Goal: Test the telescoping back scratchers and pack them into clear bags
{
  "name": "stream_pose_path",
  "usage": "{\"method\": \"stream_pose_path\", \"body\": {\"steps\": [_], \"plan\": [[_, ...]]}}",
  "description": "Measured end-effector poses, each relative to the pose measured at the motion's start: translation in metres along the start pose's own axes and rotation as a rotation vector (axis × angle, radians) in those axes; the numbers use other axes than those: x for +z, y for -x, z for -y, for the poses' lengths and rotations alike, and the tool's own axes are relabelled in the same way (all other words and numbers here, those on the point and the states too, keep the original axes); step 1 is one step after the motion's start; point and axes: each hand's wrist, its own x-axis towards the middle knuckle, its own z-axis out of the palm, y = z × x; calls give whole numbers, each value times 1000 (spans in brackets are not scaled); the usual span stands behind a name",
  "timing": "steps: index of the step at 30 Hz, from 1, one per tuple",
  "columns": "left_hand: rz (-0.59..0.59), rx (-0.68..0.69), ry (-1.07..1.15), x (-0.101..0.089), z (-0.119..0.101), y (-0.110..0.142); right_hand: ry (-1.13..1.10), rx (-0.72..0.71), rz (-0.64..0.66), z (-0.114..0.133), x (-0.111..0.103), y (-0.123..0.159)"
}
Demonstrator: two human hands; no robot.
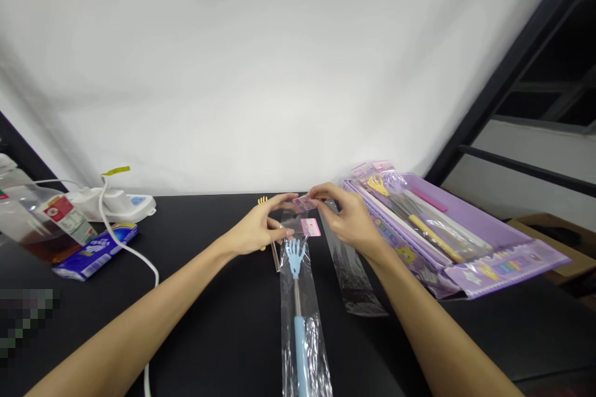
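A blue hand-shaped back scratcher [296,298] lies in a clear plastic sleeve on the black table [209,322], its claw end pointing away from me. My left hand [261,228] and my right hand [347,217] meet at the sleeve's far end and together pinch a small pink card [304,203] at its top. A second pink label [310,227] shows just below, on the sleeve. A yellow scratcher tip [263,201] peeks out behind my left hand.
An empty clear sleeve [351,273] lies right of the blue scratcher. A purple box [470,242] with packed scratchers stands at the right. At the left are a white power strip [116,203] with cable, a blue packet [95,251] and a plastic bottle [28,217].
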Motion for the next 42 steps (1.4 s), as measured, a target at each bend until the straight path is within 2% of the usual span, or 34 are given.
{"method": "stream_pose_path", "body": {"steps": [12,18,25,33,38,42], "plan": [[-5,-22,47,0,4,0,68,-114,77,-3,0,-1],[-20,-15,50,-2,8,-1,41,-96,150,-6,1,0],[-53,-31,9,-2,3,-1,20,-9,96,-11,3,3],[-88,-61,39,0,1,-1,66,-70,156,-7,-3,0],[-99,-91,-7,1,-4,1,-39,91,170,-7,1,0],[-90,-65,-10,0,-3,1,-154,236,149,-8,1,0]]}}
